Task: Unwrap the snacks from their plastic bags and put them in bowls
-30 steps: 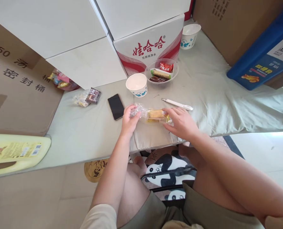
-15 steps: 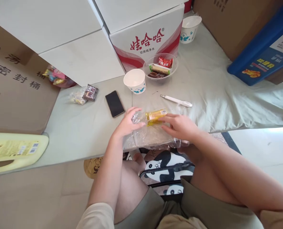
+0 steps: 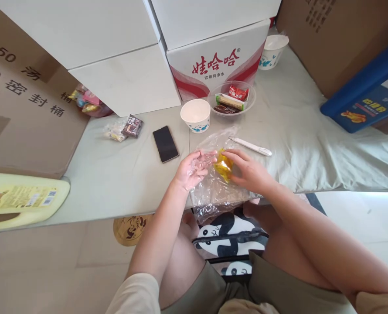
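My right hand (image 3: 248, 170) holds a yellow-wrapped snack (image 3: 224, 165) between thumb and fingers, covering its right end. Facing it, my left hand (image 3: 192, 169) is turned palm inward with half-curled fingers, holding part of a clear plastic bag (image 3: 210, 196). The film shines over those fingers, and its exact grip is hard to make out. Under both hands the bag spreads across the cloth, with its lower edge hanging over the front. A white pen-like tool (image 3: 251, 146), perhaps a cutter, lies just beyond my right hand.
A phone (image 3: 165, 144), a paper cup (image 3: 195, 115) and a clear bowl (image 3: 251, 102) of wrapped snacks stand behind my hands. Small packets (image 3: 131, 126) lie left. Boxes (image 3: 216, 65) back the cloth-covered surface (image 3: 122, 170). A yellow jug (image 3: 24, 200) and blue container (image 3: 357, 109) flank it.
The snack has turned from lying lengthwise to a steeper angle in my right hand. My left hand has rotated palm inward, and the clear bag now spreads farther back toward the cutter-like tool.
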A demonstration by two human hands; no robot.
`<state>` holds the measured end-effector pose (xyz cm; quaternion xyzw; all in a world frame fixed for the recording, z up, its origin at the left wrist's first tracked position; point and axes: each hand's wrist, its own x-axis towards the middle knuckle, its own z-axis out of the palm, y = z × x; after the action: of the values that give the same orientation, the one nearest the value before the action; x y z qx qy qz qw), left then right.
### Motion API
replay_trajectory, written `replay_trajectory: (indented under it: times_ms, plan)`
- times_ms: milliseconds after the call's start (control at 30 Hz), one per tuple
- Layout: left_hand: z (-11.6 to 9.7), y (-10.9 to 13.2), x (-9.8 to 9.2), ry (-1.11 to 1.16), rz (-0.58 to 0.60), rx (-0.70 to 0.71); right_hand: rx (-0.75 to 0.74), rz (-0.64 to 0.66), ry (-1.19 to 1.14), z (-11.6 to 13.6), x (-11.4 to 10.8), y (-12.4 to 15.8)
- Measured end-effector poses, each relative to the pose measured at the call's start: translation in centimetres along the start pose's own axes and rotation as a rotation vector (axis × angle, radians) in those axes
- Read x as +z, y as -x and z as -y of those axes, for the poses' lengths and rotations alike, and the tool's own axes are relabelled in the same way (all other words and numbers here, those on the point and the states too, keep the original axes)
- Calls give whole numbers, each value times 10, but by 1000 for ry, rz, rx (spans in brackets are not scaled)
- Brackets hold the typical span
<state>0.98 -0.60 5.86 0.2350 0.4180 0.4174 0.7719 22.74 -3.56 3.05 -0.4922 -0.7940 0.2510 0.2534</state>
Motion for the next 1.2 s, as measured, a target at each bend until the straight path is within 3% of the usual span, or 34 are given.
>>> replay_trajectory:
  times_ms: [133,300,400,533,633,700,800,867,967,1067,1200]
  plan:
    - [-3,-3,-1,-15,-67,-31,8,-107,-42,-4,-1,-1]
    - [3,-7,-7,-309,-322,236,153,-253,-117,2,-29,-5]
    - [5,-7,-12,-415,-329,276,248,-345,-176,13,-53,-14]
    - [2,-6,-15,-455,-320,266,293,-331,-399,21,-81,-53]
    - [-4,-5,-14,-471,-325,269,278,-441,-324,22,-97,-101]
    - [-6,-6,-13,-481,-317,266,295,-416,-121,20,-103,-134]
    - [-6,-8,-12,-498,-315,267,291,-149,259,7,-100,-173]
    - [-5,-9,-12,-500,-304,263,232,-18,394,-9,-92,-189]
    - [-4,-10,-12,-504,-284,258,142,-71,339,-38,-78,-203]
    - [-4,-9,-11,-518,-282,258,178,-38,241,-55,-74,-215]
    - [-4,-8,-10,-544,-261,241,296,11,364,-38,-84,-219]
